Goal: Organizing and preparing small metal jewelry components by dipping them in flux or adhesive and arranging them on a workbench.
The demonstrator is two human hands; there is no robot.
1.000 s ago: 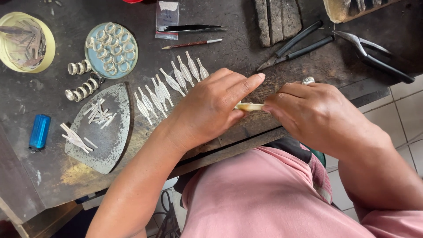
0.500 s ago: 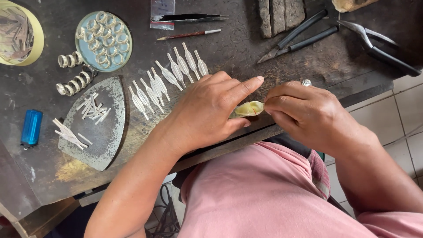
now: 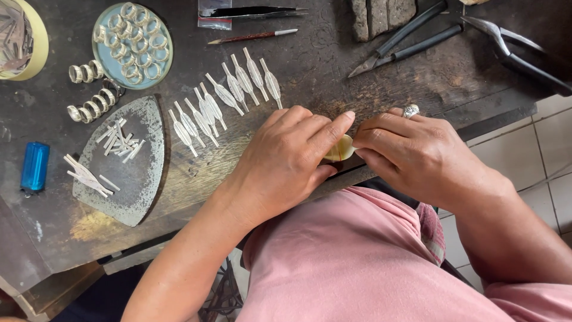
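Together both hands (image 3: 351, 156) pinch the small pale oval piece (image 3: 339, 149) between their fingertips.

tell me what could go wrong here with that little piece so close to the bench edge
1. The small pale piece, pinched between both hands at the bench edge, could slip and drop to the tiled floor.
2. The left wrist lies close to the row of leaf-shaped silver pieces; a shift might scatter them.

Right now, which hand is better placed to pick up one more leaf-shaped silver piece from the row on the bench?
Left. The left hand lies just below the row of leaf-shaped silver pieces; the right hand sits farther away, pinching the small pale piece.
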